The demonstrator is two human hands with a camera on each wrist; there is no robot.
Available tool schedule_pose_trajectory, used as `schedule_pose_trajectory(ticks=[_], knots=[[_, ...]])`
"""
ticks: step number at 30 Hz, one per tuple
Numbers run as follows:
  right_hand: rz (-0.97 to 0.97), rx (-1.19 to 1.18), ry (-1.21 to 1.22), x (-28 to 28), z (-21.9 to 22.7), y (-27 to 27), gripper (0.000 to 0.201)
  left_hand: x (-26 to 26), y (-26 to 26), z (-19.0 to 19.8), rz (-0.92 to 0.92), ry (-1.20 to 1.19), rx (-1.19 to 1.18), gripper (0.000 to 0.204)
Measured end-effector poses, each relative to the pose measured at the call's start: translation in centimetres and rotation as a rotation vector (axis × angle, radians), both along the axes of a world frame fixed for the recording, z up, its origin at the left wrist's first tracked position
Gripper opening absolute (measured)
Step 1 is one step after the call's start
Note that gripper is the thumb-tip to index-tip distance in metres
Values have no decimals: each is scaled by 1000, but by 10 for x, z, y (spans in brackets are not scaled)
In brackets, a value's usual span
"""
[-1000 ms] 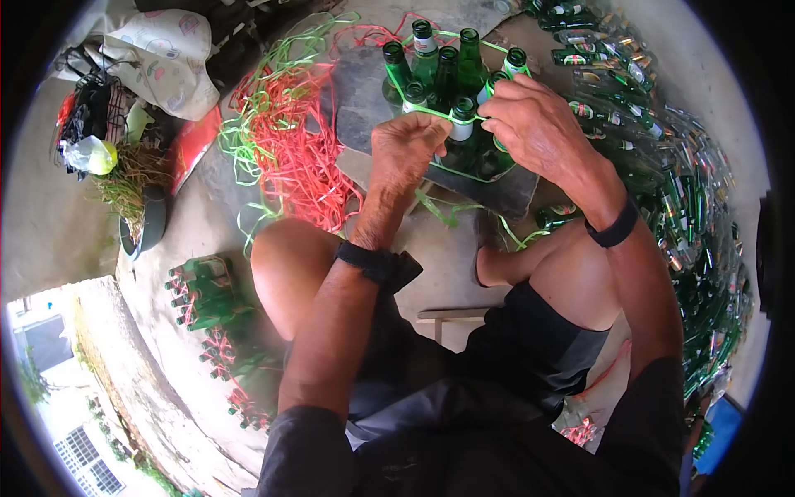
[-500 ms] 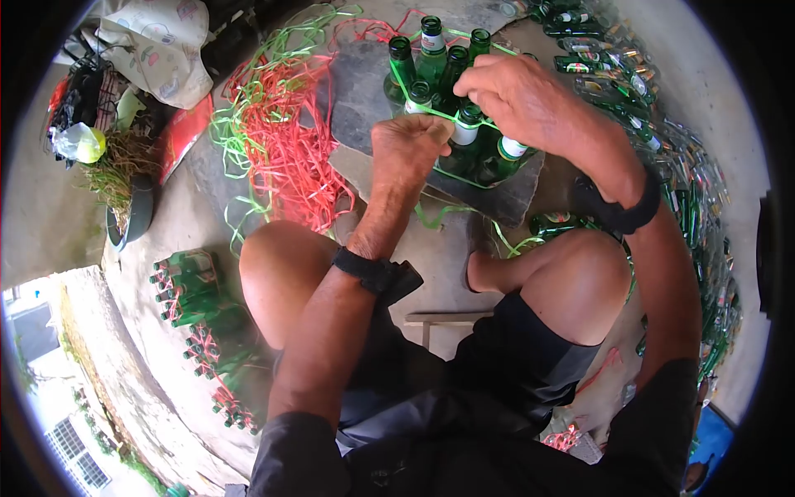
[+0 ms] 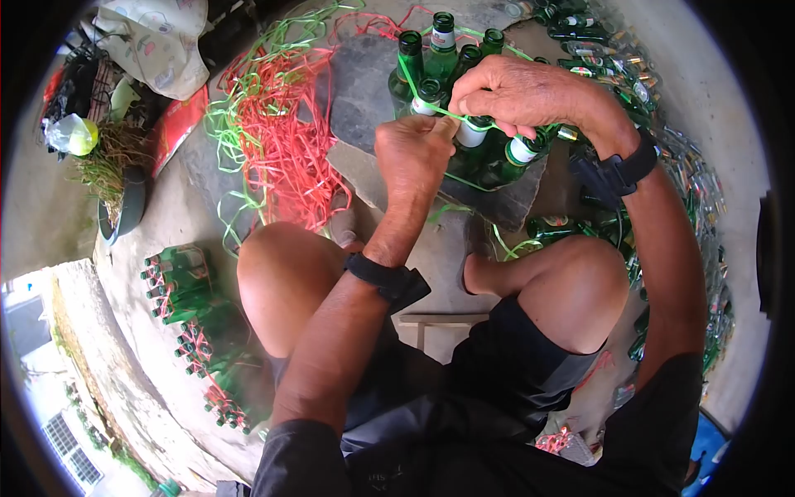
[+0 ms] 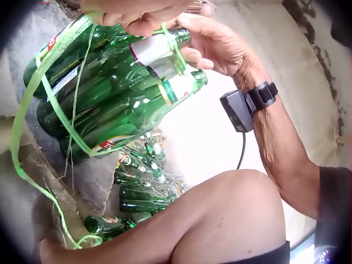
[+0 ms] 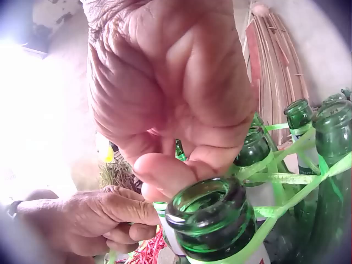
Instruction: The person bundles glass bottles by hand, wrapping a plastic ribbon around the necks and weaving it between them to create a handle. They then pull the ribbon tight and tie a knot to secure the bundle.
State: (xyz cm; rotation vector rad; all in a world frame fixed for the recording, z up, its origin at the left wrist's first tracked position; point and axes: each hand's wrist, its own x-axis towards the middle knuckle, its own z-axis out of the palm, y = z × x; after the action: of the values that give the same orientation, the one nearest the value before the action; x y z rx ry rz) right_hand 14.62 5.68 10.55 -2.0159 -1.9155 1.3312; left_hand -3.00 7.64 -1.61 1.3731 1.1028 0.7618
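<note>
A cluster of green glass bottles (image 3: 410, 70) stands on a dark stone slab (image 3: 356, 83). Bright green plastic strapping (image 3: 407, 76) runs round their necks, with another band round the bodies, seen in the left wrist view (image 4: 70, 129). My left hand (image 3: 412, 153) pinches the strapping at the near side of the necks, thumb against curled forefinger. Just right of it and over the bottle tops, my right hand (image 3: 530, 93) pinches the strapping between thumb and fingers. In the right wrist view a bottle mouth (image 5: 206, 214) sits close under the right thumb.
Tangled red and green strapping (image 3: 281, 132) lies left of the slab. Many loose bottles (image 3: 638, 91) are piled along the right wall. Strapped bundles of bottles (image 3: 186, 282) lie at lower left, below a potted plant (image 3: 124, 199). Bare knees (image 3: 286, 269) flank a low wooden stool (image 3: 443, 319).
My right hand left the right side of the cluster, passed over the bottle tops and came in beside the left hand. The left hand keeps its pinch near the same necks.
</note>
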Motion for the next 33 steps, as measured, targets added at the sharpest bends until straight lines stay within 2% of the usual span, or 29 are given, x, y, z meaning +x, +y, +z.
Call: schedule_pose_trajectory(ticks=[5,10,13,15,16,18,19,20,21,25,28,30,33], knots=[[26,-18,15,-2,3,1,30,3,-7,4,29,96,39,31],[41,-40,-23,-3,5,4,31,4,-6,0,40,66,1,34],[51,-71,-76,-9,9,8,28,3,-6,4,38,71,-13,35],[191,-43,-126,-12,9,12,35,2,-7,5,34,82,-17,36],[191,-44,-129,-16,11,12,35,2,-7,5,20,71,-21,37],[227,-27,-292,-25,17,11,24,2,-8,5,9,57,-24,37],[228,-26,-295,-17,5,10,24,2,-8,4,7,48,14,38],[419,229,-390,-2,-18,8,18,2,-8,2,6,40,51,38],[609,488,-481,-4,-19,9,11,2,-8,2,9,36,53,38],[554,490,-496,-3,-10,7,14,4,-9,0,27,65,49,35],[631,551,-494,1,-5,9,5,6,-10,-4,46,71,77,31],[393,338,-433,-1,4,7,11,5,-10,-4,51,80,104,31],[348,300,-467,-1,3,8,20,5,-10,0,34,95,70,29]])
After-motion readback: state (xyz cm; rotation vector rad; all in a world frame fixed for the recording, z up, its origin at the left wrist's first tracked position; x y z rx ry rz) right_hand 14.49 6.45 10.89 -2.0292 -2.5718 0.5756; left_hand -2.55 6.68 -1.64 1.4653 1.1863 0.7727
